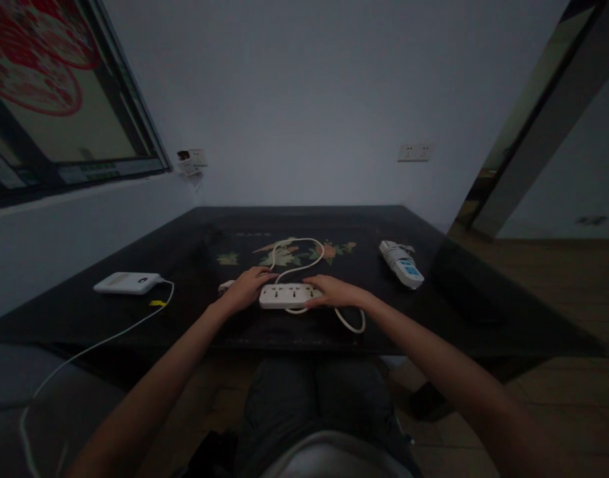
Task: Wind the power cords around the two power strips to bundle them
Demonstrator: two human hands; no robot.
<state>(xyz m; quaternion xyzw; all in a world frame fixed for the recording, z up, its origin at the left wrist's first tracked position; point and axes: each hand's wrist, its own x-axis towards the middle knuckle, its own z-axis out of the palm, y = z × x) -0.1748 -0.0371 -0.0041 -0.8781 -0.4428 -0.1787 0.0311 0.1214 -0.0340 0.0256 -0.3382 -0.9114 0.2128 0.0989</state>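
A white power strip (288,295) lies on the dark table (434,312) straight in front of me. Its white cord (304,255) loops away behind it and curls back past the near right end. My left hand (247,287) rests at the strip's left end, fingers curled against it. My right hand (334,291) lies over the strip's right end, fingers bent onto its top. A small white plug (225,285) sits just left of my left hand.
A white power bank (128,283) with a thin white cable (110,338) lies at the table's left. A second white strip with blue labels and a wound cord (403,264) lies at the right. Wall sockets (414,152) sit behind.
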